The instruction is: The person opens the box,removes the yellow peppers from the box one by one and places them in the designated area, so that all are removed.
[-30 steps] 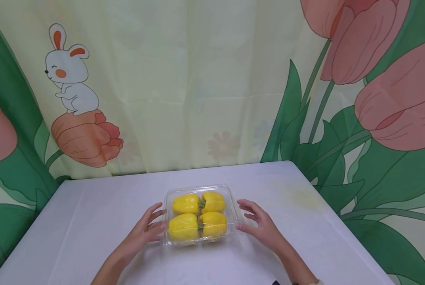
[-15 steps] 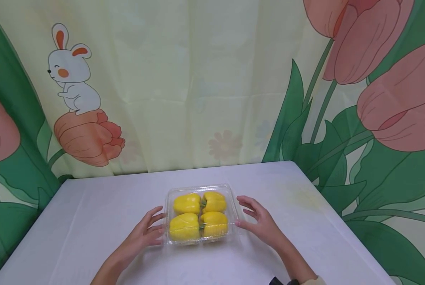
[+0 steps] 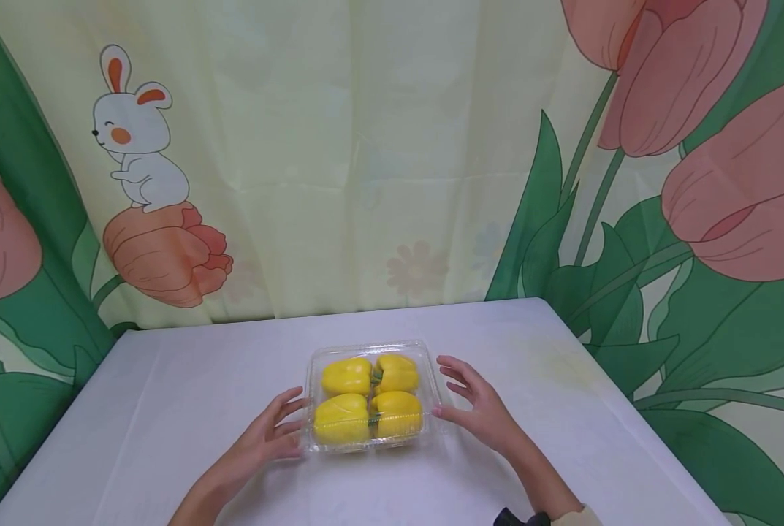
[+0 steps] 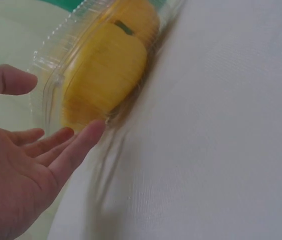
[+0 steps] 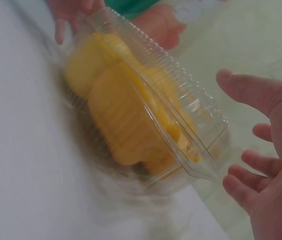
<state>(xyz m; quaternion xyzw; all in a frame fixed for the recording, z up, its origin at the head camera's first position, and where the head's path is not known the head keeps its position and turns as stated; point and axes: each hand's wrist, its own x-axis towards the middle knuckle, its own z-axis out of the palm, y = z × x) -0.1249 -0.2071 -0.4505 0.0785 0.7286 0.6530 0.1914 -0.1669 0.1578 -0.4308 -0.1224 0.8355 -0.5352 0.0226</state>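
Note:
A clear plastic clamshell box (image 3: 365, 345) lies closed on the table, with several yellow bell peppers (image 3: 342, 420) inside it. At its left side is my left hand (image 3: 260, 435), fingers spread and relaxed. In the left wrist view that hand's fingertips (image 4: 97, 129) reach the box's lower edge; whether they touch it I cannot tell. On the other side my right hand (image 3: 480, 409) has its thumb and fingers loosely parted. A gap shows between the right hand (image 5: 273, 150) and the box wall (image 5: 200, 165) in the right wrist view. Neither hand grips the box.
White cloth covers the table (image 3: 201, 380). Behind it hangs a pale curtain (image 3: 286, 183) printed with tulips and a rabbit. A dark object (image 3: 519, 519) shows by the right forearm at the bottom edge.
My left hand has shifted slightly toward the near edge, and my right hand slightly toward the far edge. The box stays in place on the table.

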